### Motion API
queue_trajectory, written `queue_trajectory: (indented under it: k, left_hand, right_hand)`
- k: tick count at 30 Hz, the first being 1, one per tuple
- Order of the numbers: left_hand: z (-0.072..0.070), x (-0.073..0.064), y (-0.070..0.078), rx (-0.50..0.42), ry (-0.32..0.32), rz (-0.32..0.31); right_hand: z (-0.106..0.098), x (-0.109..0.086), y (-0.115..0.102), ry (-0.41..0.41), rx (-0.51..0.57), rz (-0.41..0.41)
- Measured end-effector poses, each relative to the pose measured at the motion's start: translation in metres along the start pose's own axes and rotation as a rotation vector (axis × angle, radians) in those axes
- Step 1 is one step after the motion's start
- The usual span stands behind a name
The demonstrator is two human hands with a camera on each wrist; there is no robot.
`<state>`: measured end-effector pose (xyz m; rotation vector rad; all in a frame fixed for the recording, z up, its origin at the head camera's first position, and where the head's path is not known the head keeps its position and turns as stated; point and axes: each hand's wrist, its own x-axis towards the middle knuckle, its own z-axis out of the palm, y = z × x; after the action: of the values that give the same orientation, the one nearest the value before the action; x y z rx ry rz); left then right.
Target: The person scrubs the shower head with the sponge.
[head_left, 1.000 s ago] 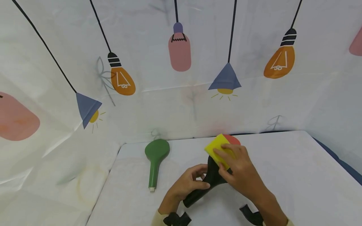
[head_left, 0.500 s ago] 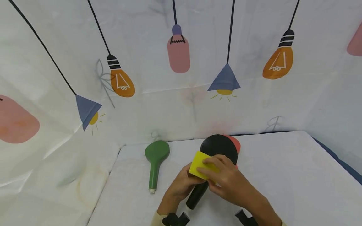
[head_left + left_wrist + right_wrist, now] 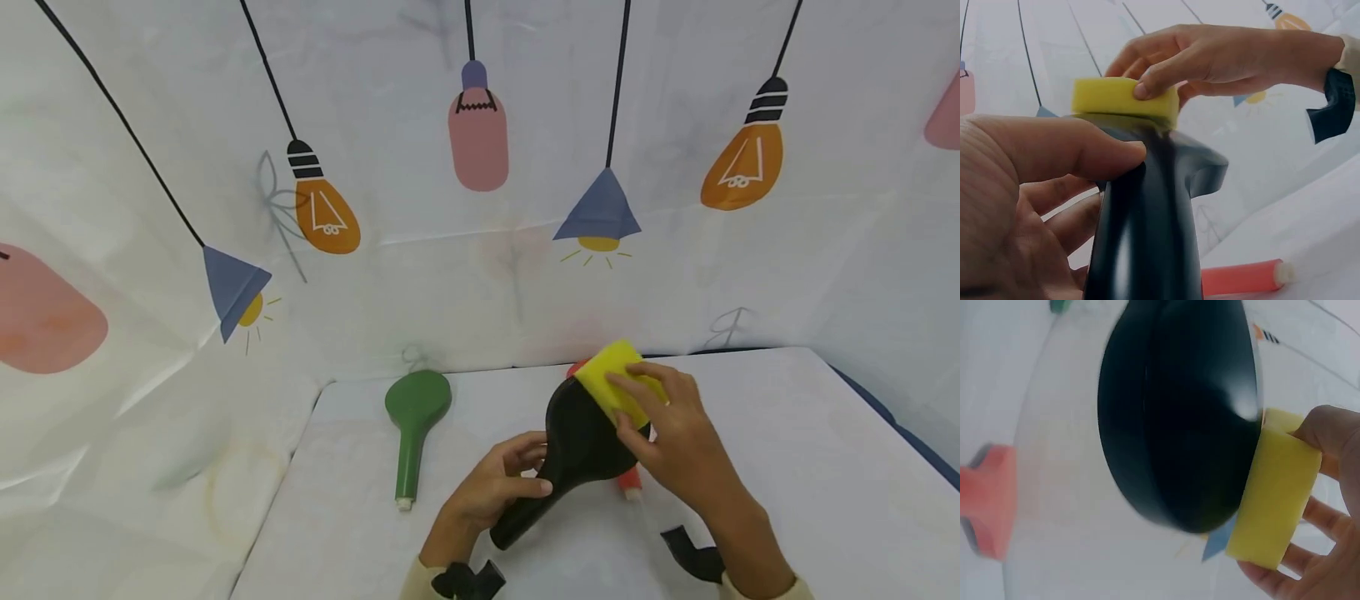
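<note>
My left hand (image 3: 498,479) grips a black paddle-shaped thing (image 3: 588,437) with a round, thick head and a tubular handle, held tilted above the table. The thumb lies along the neck in the left wrist view, the fingers partly behind it. My right hand (image 3: 678,442) pinches a yellow sponge (image 3: 611,379) between thumb and fingers. The sponge lies against the upper right edge of the black head, and in the right wrist view the sponge (image 3: 1275,494) is flat along the side of the black head (image 3: 1179,419).
A similar green thing (image 3: 416,408) with a pale handle tip lies left on the white table (image 3: 330,533). A red one, its handle (image 3: 630,481) pale-tipped, is mostly hidden behind the black one. Behind stands a white cloth (image 3: 420,292) printed with lamps.
The sponge has gone from the head's upper left down to the neck, then up to the upper right edge. The black thing was turned face-on and is now tilted again, lower.
</note>
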<state>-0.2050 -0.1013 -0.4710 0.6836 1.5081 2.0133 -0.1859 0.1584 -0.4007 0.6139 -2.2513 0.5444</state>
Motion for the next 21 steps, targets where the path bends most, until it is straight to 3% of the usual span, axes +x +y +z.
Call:
queue_trajectory:
  k: [6, 12, 21]
  left_hand:
    - [0.002, 0.0, 0.0, 0.002, -0.006, 0.032]
    - [0.0, -0.001, -0.001, -0.073, 0.026, 0.063]
    - [-0.001, 0.0, 0.001, -0.153, 0.161, 0.01]
  right_hand:
    - [-0.008, -0.001, 0.017, 0.056, -0.008, 0.086]
    - [-0.008, -0.001, 0.018, 0.039, 0.021, 0.114]
    - [0.0, -0.002, 0.001, -0.046, 0.077, 0.137]
